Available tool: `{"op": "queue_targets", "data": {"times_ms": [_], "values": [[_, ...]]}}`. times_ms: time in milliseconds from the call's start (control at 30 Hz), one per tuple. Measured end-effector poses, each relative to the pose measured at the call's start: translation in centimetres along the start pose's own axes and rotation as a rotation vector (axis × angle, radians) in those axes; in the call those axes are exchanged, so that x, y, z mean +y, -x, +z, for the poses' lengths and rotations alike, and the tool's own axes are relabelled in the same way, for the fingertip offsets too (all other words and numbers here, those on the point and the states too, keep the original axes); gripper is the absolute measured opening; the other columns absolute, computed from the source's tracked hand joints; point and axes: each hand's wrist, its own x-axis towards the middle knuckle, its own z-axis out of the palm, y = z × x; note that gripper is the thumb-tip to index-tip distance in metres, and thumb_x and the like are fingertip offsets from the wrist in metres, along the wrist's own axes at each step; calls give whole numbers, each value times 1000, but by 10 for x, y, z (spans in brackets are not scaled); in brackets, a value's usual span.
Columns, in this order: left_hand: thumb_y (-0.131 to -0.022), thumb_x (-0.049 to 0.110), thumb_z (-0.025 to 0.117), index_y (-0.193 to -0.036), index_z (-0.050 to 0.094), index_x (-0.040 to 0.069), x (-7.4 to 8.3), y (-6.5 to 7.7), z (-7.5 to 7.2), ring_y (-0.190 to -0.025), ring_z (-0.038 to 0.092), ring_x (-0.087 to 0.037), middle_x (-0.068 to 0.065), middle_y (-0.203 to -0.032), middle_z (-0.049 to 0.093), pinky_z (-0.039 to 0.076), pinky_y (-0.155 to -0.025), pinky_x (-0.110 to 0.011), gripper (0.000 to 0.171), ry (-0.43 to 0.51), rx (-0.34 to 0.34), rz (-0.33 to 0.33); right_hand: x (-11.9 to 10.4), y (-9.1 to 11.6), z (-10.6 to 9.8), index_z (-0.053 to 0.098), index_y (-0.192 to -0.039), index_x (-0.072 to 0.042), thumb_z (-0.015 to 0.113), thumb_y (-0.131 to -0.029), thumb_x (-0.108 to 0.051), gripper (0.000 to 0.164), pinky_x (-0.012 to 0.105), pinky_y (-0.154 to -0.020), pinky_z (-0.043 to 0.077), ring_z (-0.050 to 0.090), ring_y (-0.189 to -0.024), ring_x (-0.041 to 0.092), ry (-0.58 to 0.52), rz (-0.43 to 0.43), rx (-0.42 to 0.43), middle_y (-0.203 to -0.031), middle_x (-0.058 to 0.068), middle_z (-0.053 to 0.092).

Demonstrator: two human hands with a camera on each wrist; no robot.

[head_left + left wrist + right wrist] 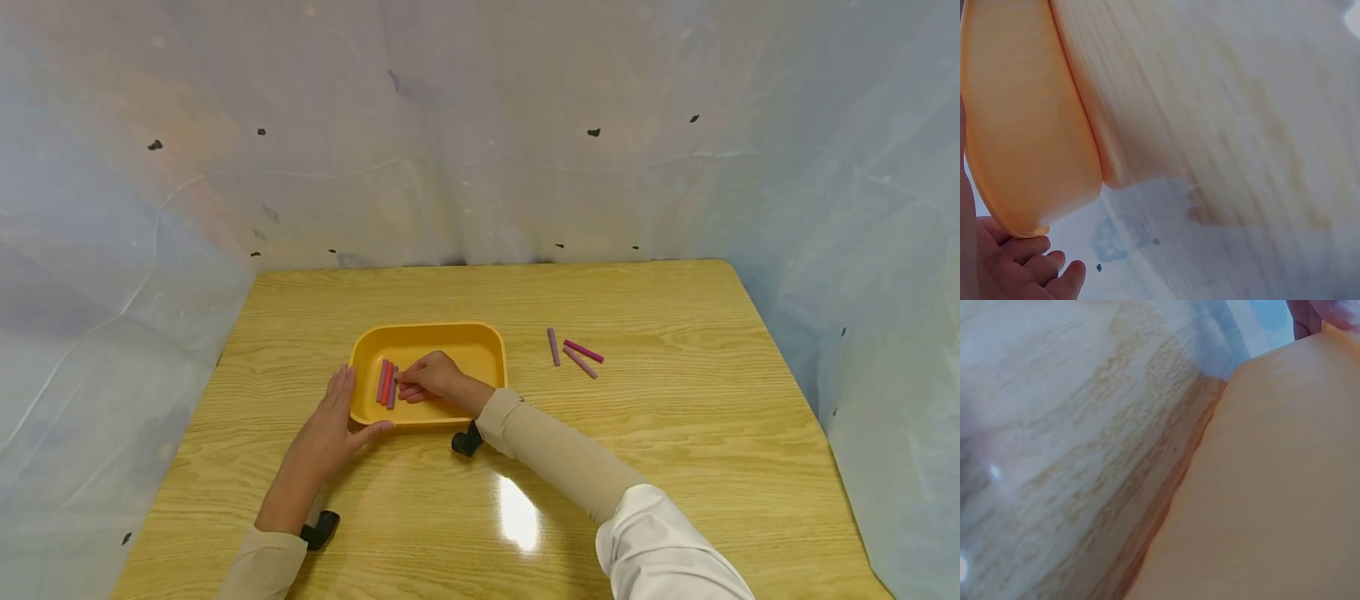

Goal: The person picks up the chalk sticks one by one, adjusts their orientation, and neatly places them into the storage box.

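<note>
1. Bracing, apparently, the yellow tray (pixel 483 354) at centre frame: left hand (pixel 326 433), spread at its lower-left corner.
2. Right hand (pixel 435 377), over sticks (pixel 387 383) inside, perhaps aligning them; pinch cannot be told.

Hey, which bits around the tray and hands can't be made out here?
Head view: the right hand covers parts of two pink sticks; whether it grips either is unclear.
Head view: the bottom edge cuts off the left sleeve.
Both wrist views: the tray wall hides everything inside.

One tray (pixel 450 340) — three sticks (pixel 553 347) outside, at least five inside.
</note>
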Motion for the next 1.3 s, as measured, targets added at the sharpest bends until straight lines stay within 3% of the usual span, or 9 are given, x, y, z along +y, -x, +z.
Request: {"op": "queue_targets", "data": {"times_ms": [333,1033,1300], "values": [[-77,70,53,-149,-1,7,1,0,0,-140,4,-30,-15,-154,2,23,-105,-56,111,0,-5,-5,-3,2,-6,68,-94,10,61,-91,-15,26,38,-74,54,68,-83,30,-27,2,-89,-89,22,68],[-78,69,54,-149,-2,7,2,0,0,-141,3,-29,-15,-155,1,22,-106,-55,110,3,-3,1,-3,1,-14,63,-110,9,58,-93,-14,29,44,-81,51,64,-92,36,-199,-155,-141,-100,23,66],[-77,70,53,-149,-2,8,2,1,0,-141,3,-28,-12,-155,-1,21,-106,-54,110,2,-2,-7,-12,20,-34,53,-120,15,59,-92,-16,42,41,-83,50,67,-88,25,-259,-203,-134,-112,29,59]]}}
